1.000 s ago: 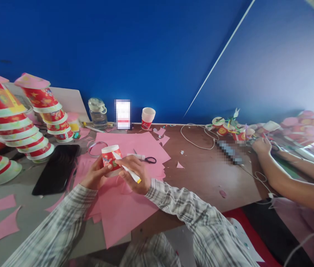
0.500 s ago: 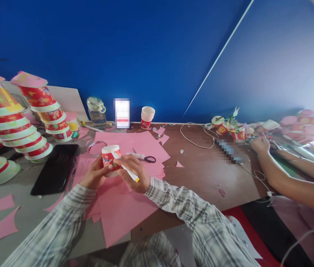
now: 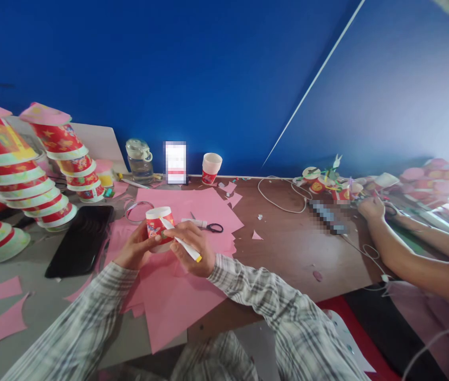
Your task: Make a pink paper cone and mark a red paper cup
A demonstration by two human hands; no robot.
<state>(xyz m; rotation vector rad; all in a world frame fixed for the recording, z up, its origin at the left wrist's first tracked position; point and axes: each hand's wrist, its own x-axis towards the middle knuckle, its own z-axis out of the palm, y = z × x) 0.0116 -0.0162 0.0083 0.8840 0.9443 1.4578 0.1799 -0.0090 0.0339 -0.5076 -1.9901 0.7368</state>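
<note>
1. At the left edge of the frame, stacks of red paper cups (image 3: 21, 177) stand mouth down, and a black phone (image 3: 81, 241) lies just beside them.
2. Left of centre, my left hand (image 3: 134, 250) has its fingers closed around a red-and-white paper cup (image 3: 156, 223), above the pink paper sheets (image 3: 177, 301).
3. My right hand (image 3: 195, 248) grips a white pen (image 3: 185, 246) with a yellow end, and the pen's upper end lies against the cup.
4. Just behind my right hand lie scissors (image 3: 210, 227).
5. At the right, another person's hand (image 3: 371, 207) is over the brown table (image 3: 296, 248).
</note>
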